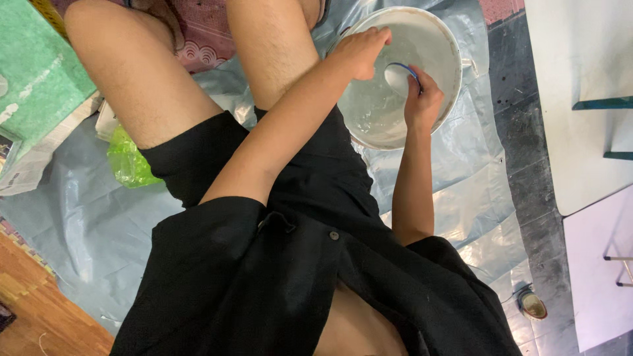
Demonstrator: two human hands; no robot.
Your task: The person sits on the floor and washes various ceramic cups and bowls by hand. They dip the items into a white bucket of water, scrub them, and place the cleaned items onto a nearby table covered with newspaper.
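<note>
White bucket (440,49) sits at one o'clock on grey plastic sheeting (461,191); inside it, the right hand (422,99) has its fingers curled around a small blue-rimmed cup (399,74), pressed to the bucket's wet floor; the left hand (359,49), fingers bent together, rests on the rim at eleven o'clock of the bucket; a green bag (128,161) lies at nine o'clock.

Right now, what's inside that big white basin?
Inside the white basin: the left hand, and the right hand holding a blue-rimmed round thing. The hands hide part of the bottom.
</note>
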